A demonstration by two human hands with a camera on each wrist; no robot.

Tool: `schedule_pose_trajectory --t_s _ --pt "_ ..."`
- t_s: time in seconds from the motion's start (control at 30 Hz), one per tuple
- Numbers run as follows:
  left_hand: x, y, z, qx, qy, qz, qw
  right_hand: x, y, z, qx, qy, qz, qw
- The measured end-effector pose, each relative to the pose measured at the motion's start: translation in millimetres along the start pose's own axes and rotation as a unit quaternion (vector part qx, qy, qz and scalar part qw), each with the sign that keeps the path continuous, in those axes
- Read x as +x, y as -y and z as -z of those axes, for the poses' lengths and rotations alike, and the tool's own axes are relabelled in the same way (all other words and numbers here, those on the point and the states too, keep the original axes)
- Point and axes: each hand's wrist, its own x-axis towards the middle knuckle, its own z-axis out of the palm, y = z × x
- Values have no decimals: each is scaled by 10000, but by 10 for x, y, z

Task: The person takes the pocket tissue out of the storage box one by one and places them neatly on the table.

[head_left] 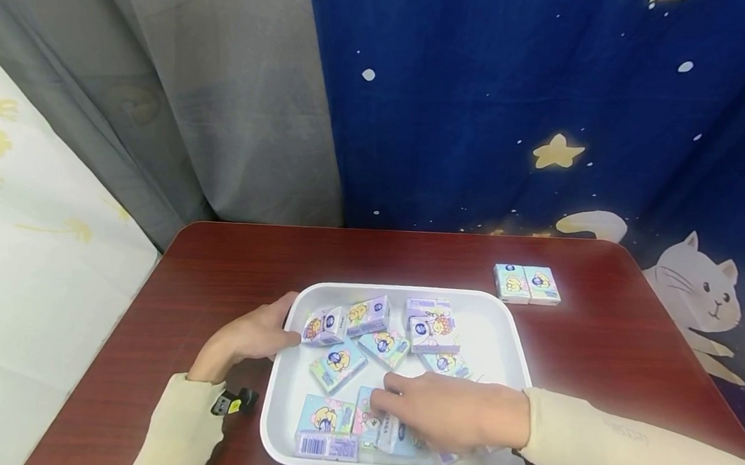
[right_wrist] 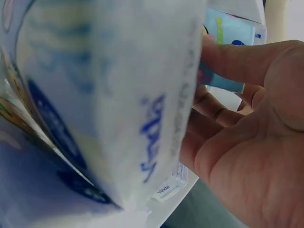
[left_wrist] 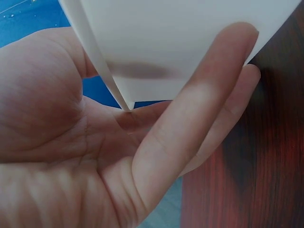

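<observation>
My left hand (head_left: pixel 258 333) grips the left rim of a white tray (head_left: pixel 269 406), with the thumb at the rim. In the left wrist view, the fingers (left_wrist: pixel 190 109) lie against the tray's outer wall. Over the front half of the tray, my right hand (head_left: pixel 448 407) reaches down with curled fingers. Its thumb and fingers pinch a light-blue tissue pack (right_wrist: pixel 228 28), partly hidden by the hand. Another tissue pack (right_wrist: pixel 147 104), with blue lettering, fills much of the right wrist view. A purple tissue pack (head_left: pixel 327 445) with a barcode lies by the front wall.
Several more tissue packs (head_left: pixel 338 364), blue and purple, lie in the tray's back and middle. Two light-blue packs (head_left: pixel 527 285) stand side by side on the red-brown table (head_left: pixel 581 348), right of the tray. A blue curtain (head_left: pixel 467 115) hangs behind the table.
</observation>
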Motion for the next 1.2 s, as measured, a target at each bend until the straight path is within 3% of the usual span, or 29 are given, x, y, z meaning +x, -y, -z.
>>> schedule_pose_trajectory --t_s 0.53,0.8,1.03,1.2 --pt "-17 -6 0 -26 33 -21 10000 -124 -71 262 908 -460 60 9948" --pt "-16 -16 0 8 37 -20 10000 -238 -208 384 1442 -791 -5 9864" --pt "-9 -7 0 6 20 -10 10000 -309 -428 429 1578 -1570 -81 9749" --pt "-3 7 -3 -33 10 -22 10000 -354 -579 445 1823 -2033 -394 9612"
